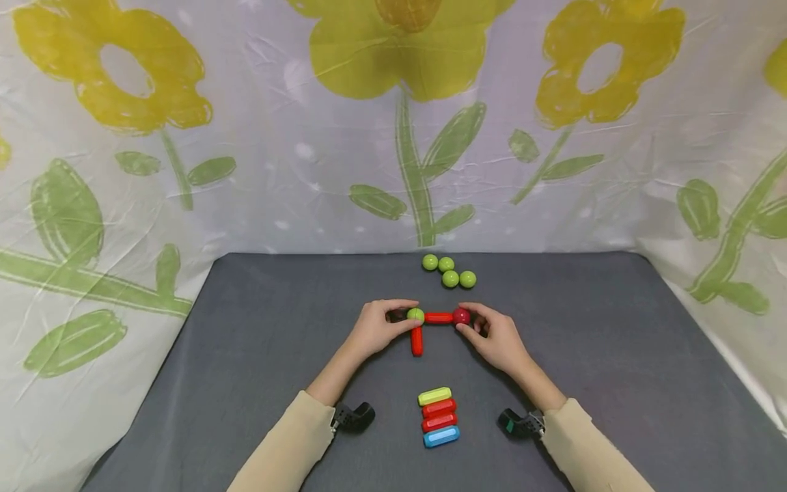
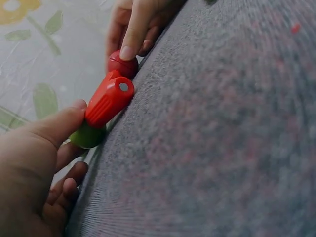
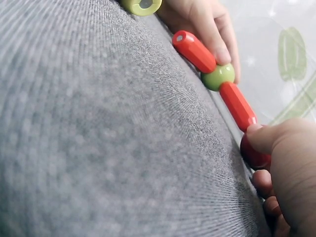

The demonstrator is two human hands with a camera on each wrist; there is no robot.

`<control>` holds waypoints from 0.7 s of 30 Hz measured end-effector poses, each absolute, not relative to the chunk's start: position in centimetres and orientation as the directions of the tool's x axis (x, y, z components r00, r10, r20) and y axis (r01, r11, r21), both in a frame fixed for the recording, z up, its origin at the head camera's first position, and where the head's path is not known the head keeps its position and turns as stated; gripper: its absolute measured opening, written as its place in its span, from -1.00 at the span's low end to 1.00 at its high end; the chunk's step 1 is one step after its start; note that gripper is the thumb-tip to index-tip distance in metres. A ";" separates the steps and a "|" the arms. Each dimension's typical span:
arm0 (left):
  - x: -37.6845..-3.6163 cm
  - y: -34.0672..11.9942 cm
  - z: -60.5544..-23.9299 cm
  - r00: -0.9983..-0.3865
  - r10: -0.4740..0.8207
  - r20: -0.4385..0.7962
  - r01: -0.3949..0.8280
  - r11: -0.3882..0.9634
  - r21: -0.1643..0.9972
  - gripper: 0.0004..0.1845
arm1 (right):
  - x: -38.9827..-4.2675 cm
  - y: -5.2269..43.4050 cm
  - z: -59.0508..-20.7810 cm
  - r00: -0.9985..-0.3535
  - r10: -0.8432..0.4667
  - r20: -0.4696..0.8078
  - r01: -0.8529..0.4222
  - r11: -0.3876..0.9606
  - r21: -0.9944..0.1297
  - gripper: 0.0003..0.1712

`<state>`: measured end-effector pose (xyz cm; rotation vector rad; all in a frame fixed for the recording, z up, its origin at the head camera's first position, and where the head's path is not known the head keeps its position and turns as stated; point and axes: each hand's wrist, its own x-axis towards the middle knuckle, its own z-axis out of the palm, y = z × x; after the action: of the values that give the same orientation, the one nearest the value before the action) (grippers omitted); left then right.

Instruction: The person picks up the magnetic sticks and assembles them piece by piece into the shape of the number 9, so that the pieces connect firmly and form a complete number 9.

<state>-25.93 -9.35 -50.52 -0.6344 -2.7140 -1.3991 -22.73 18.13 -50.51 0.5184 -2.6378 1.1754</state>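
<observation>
In the head view, my left hand [image 1: 380, 326] pinches a green ball [image 1: 415, 315] between thumb and fingers. Two red rods join that ball: one red rod [image 1: 417, 341] points toward me, and another red rod [image 1: 438, 318] runs right to a dark red ball [image 1: 461, 316]. Thumb and fingers of my right hand [image 1: 496, 338] pinch the dark red ball. The right wrist view shows the green ball [image 3: 218, 77] between both rods. A pale metal spot [image 2: 124, 87] shows on the free rod's end in the left wrist view.
Several loose green balls [image 1: 451, 279] lie near the back edge of the grey table [image 1: 277, 294]. Closer to me, a yellow-green rod [image 1: 434, 395], two red rods [image 1: 439, 415] and a blue rod [image 1: 441, 436] form a stack-like row. A flowered cloth [image 1: 277, 171] hangs behind.
</observation>
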 end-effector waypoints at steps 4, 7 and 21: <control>-26.0 -9.3 -50.7 -0.925 0.323 0.201 0.349 0.507 0.788 -0.62 | -22.8 18.2 -50.5 -0.924 -0.221 0.311 -0.380 0.612 -0.694 -0.53; -26.0 -9.2 -50.8 -0.923 0.325 0.204 0.353 0.508 0.786 -0.62 | -23.1 18.5 -50.4 -0.945 -0.171 0.280 -0.327 0.552 -0.767 -0.53; -25.7 -9.3 -50.9 -0.930 0.307 0.205 0.342 0.512 0.788 -0.65 | -30.1 19.7 -49.8 -0.976 -0.056 0.209 -0.203 0.569 -0.797 -0.26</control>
<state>-25.75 -9.26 -50.87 -0.5793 -2.6975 -1.4194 -30.08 19.68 -49.80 0.2193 -2.6374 1.3704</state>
